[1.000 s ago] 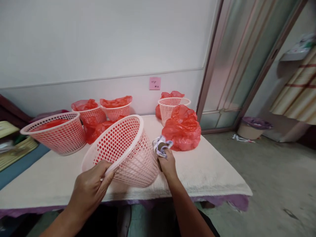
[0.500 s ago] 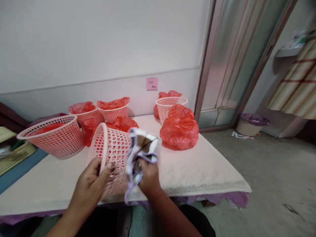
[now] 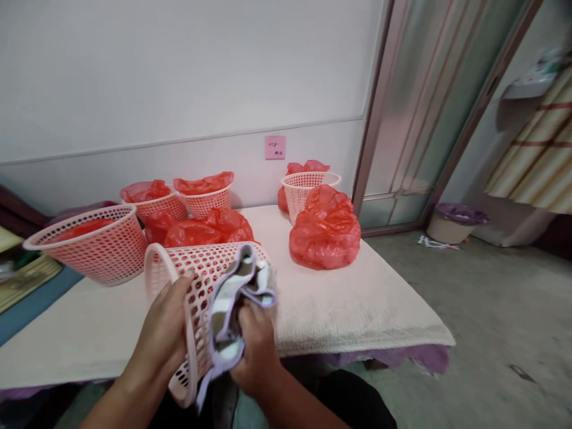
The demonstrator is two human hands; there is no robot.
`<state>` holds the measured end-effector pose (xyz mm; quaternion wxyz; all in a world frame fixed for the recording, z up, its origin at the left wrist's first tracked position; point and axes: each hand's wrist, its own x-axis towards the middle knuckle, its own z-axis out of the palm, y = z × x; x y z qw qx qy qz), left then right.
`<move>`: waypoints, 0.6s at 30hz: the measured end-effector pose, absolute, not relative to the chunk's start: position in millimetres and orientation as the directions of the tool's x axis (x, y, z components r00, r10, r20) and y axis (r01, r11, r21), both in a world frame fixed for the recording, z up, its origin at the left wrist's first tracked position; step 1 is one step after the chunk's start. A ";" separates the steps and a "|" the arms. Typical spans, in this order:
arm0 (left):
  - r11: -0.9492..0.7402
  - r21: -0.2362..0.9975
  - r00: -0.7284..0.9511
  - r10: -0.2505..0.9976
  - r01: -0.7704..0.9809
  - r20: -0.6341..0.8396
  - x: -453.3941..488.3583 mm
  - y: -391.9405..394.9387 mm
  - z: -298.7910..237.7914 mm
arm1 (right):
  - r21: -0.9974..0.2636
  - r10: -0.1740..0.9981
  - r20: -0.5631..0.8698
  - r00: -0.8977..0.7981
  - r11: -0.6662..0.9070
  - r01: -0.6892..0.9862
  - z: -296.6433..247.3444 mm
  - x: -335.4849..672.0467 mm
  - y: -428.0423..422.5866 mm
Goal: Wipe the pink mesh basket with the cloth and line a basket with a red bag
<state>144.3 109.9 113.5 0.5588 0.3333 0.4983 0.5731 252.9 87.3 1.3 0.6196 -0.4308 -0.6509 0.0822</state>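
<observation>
My left hand grips the rim of a pink plastic basket, which lies tipped on its side with its mouth facing left. Bunched in my right hand is a striped cloth with a purple edge, pressed against the basket's outer wall. The cloth covers part of the basket and some of my right fingers. Just behind the basket lies a crumpled red plastic bag.
A larger pink basket holding red plastic stands at left. Two lined baskets stand by the wall. At right, a full red bag sits before another basket. A white cloth covers the table. A bin stands on the floor.
The basket has tipped further over, its mouth now lower and turned left. My right hand and the striped cloth have moved left and down along its wall.
</observation>
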 end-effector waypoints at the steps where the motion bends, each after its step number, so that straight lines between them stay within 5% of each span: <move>1: 0.127 0.936 -0.114 0.978 -0.327 -0.173 147.9 112.2 113.6 | -0.643 0.664 0.739 0.116 0.644 0.415 4.6 245.4 79.3; 6: 0.064 0.901 -0.167 0.975 -0.428 -0.149 168.6 118.7 117.6 | -0.729 0.714 0.679 0.171 0.627 0.274 13.2 236.7 64.7; 11: 0.165 0.833 -0.087 0.965 -0.528 -0.247 184.2 115.4 122.7 | -0.711 0.721 0.673 0.163 0.570 0.412 18.7 244.4 66.1; 18: 0.132 0.909 -0.113 0.975 -0.395 -0.191 168.8 121.8 102.7 | -0.706 0.721 0.674 0.164 0.563 0.429 20.8 240.4 60.7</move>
